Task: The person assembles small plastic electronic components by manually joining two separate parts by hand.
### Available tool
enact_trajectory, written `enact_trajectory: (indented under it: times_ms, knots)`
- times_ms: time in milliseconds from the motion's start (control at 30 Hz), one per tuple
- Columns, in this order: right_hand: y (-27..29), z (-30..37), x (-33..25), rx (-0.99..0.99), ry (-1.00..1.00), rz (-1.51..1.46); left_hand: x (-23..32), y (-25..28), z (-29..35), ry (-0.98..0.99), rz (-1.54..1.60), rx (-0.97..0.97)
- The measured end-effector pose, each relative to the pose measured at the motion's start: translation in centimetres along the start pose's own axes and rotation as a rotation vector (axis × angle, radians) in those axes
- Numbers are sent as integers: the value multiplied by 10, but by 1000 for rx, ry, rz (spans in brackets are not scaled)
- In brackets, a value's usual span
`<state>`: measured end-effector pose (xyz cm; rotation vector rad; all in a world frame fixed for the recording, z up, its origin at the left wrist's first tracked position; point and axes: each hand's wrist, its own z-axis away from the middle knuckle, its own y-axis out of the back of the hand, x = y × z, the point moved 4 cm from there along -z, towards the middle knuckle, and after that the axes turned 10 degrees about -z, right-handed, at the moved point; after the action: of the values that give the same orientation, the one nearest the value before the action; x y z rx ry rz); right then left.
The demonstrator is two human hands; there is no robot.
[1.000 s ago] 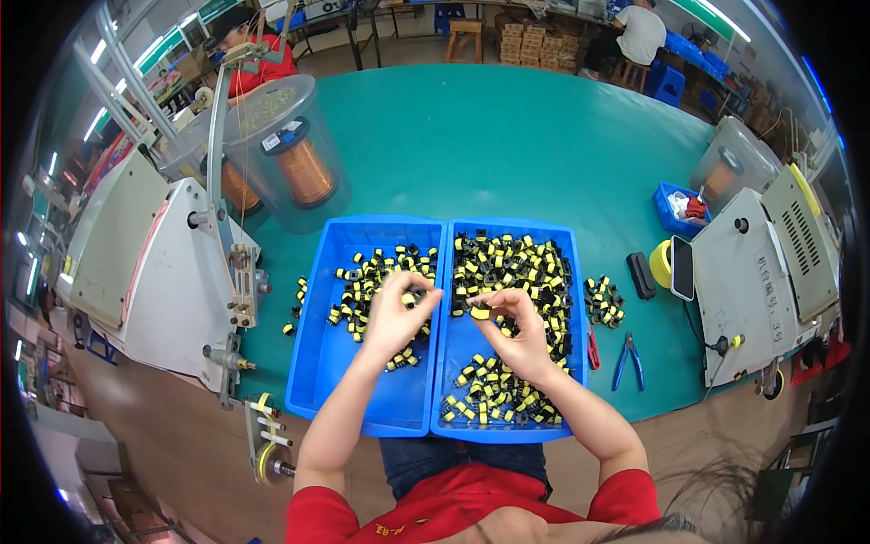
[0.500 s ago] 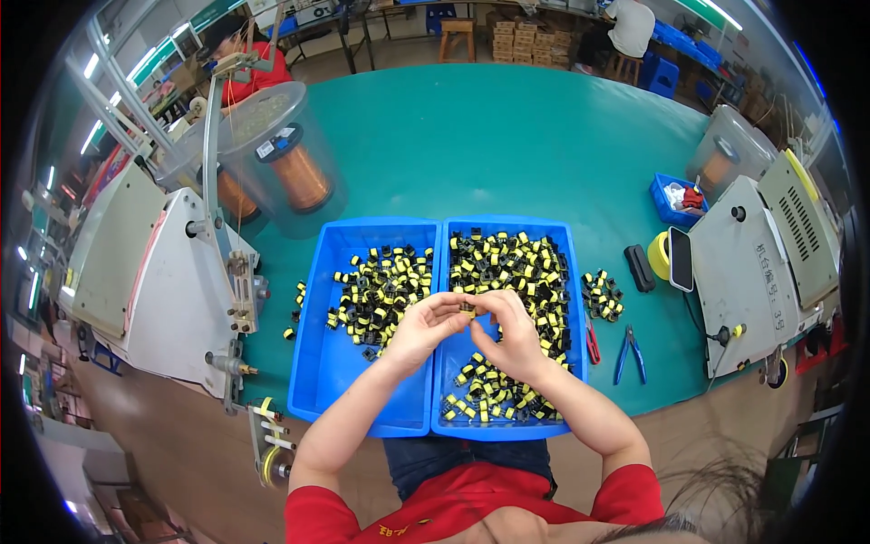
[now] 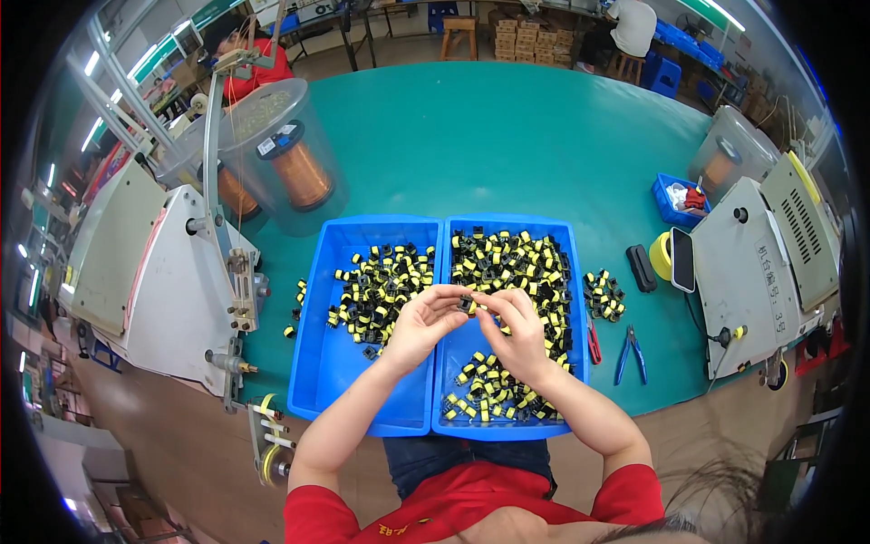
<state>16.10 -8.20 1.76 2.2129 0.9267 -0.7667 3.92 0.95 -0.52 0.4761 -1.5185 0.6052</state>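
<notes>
My left hand (image 3: 424,328) pinches a small black coil bobbin (image 3: 466,305) between thumb and fingertips, above the inner walls of two blue trays. The fingers of my right hand (image 3: 515,334) are bent against the same bobbin from the right side, partly hiding it. Below my left hand, the left blue tray (image 3: 313,363) holds a heap of black bobbins wrapped in yellow tape (image 3: 385,281). Under my right hand, the right blue tray (image 3: 507,432) carries a denser heap of the same taped bobbins (image 3: 507,258).
Right of the trays lie a small pile of bobbins (image 3: 604,296), red-handled pliers (image 3: 594,343), blue-handled cutters (image 3: 631,355), a black case (image 3: 640,268) and a phone (image 3: 681,260). Winding machines (image 3: 172,290) flank the green table (image 3: 453,136). Copper wire spools (image 3: 302,172) stand at left. Other people sit farther back.
The bobbin between my fingertips has turned slightly, and more of its black side shows. My right thumb and fingers have shifted a little; the trays stay put.
</notes>
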Motion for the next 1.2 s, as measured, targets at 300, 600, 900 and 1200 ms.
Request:
enact_trajectory:
  times_ms: [300, 600, 900, 1200]
  knots:
    - [0, 0, -3, 33, 81, 54, -2, -4, -1, -93, 23, 23]
    - [2, 0, 3, 5, -156, -174, 2, -5, -1, -119, 14, 0]
    - [-2, 3, 22, 16, -451, -616, -5, -1, 0, -30, 25, -3]
    - [-2, 3, 23, -4, -570, -705, -5, 0, 1, -2, 29, 18]
